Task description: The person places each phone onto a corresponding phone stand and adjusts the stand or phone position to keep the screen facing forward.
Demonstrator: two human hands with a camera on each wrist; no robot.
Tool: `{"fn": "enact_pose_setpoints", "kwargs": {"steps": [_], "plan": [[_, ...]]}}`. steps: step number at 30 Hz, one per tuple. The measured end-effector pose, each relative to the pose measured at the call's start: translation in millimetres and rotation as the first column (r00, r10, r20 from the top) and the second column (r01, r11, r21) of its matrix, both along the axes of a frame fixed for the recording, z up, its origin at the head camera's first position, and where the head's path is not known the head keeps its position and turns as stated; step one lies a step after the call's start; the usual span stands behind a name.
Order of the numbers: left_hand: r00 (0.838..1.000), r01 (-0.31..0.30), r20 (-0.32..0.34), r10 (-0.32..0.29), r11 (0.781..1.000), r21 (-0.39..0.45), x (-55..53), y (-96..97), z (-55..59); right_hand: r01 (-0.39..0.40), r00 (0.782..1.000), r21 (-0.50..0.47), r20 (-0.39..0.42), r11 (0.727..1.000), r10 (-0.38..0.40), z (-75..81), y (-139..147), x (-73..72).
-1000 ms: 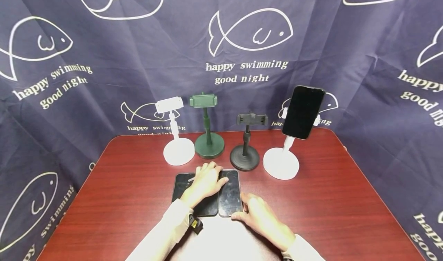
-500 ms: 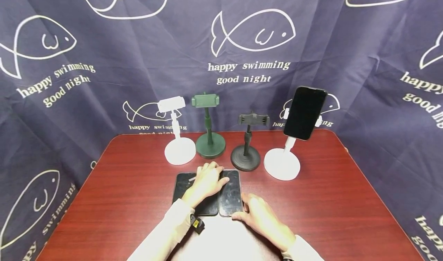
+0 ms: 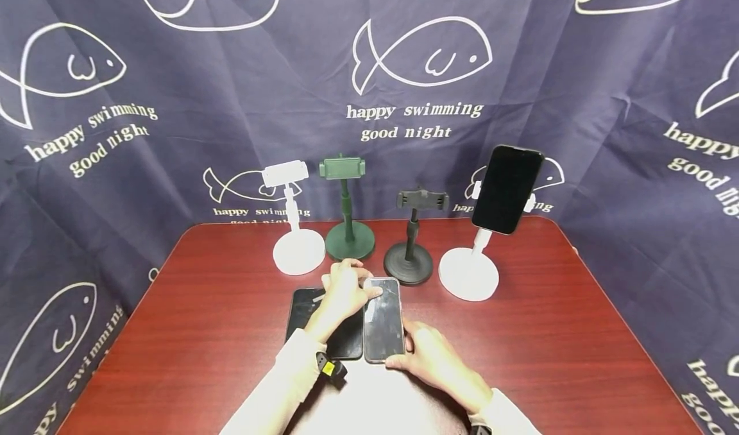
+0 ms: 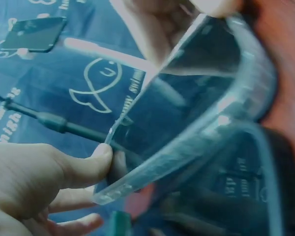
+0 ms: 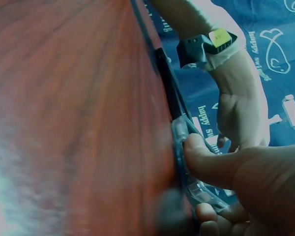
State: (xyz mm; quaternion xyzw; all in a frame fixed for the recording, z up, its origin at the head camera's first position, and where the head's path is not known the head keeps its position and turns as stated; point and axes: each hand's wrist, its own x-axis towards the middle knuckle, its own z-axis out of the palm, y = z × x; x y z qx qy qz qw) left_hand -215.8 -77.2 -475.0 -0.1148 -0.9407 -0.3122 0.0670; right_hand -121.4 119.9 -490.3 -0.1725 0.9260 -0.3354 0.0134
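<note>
A smartphone in a clear case [image 3: 383,329] lies screen up, its far end slightly raised. My left hand [image 3: 342,295] pinches its far left corner, thumb on the glass and fingers at the edge; the left wrist view shows the thumb [image 4: 102,160] on the case's rim. My right hand [image 3: 433,358] grips the near right corner, and in the right wrist view its thumb [image 5: 199,152] presses the case edge. Beside that phone, a dark flat screen [image 3: 348,344] lies under my left forearm; whether it is one device or two is hidden.
Behind stand a white phone stand [image 3: 298,253], a green stand [image 3: 349,240] and a black stand [image 3: 408,265]. At right, another white stand [image 3: 469,274] bears a black phone [image 3: 508,190]. A patterned curtain [image 3: 306,95] hangs behind the reddish table [image 3: 554,332].
My left hand has shifted slightly away from me, and the far end of the clear-cased smartphone has risen a little. The right hand has stayed in place.
</note>
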Motion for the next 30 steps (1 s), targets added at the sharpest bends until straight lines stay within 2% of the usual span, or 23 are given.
{"fn": "enact_pose_setpoints", "kwargs": {"steps": [3,7,14,17,22,30], "plan": [[0.999,0.021,0.036,-0.026,0.991,0.129,-2.8,-2.1,9.6,0.012,0.999,-0.01,0.034,1.0,-0.012,0.3,1.0,-3.4],[0.995,0.059,0.067,-0.078,0.967,0.248,-3.2,-6.9,16.8,0.022,0.997,-0.012,0.076,1.0,-0.021,0.2,2.8,-4.6],[0.983,0.075,0.127,-0.132,0.923,0.377,-2.5,-15.4,25.5,-0.042,0.996,-0.036,0.074,0.998,0.045,3.5,6.4,-6.5],[0.98,0.085,0.136,-0.148,0.916,0.391,-3.5,-17.2,30.7,-0.046,0.995,-0.039,0.082,0.998,0.05,4.6,5.9,-8.4],[0.982,0.081,0.128,-0.142,0.915,0.395,-2.8,-20.2,36.8,-0.071,0.993,-0.019,0.096,0.997,0.072,4.7,4.5,-10.6],[0.985,0.097,0.084,-0.148,0.893,0.439,3.2,-22.4,40.3,-0.133,0.987,-0.079,0.082,0.988,0.139,3.1,6.1,-10.2]]}}
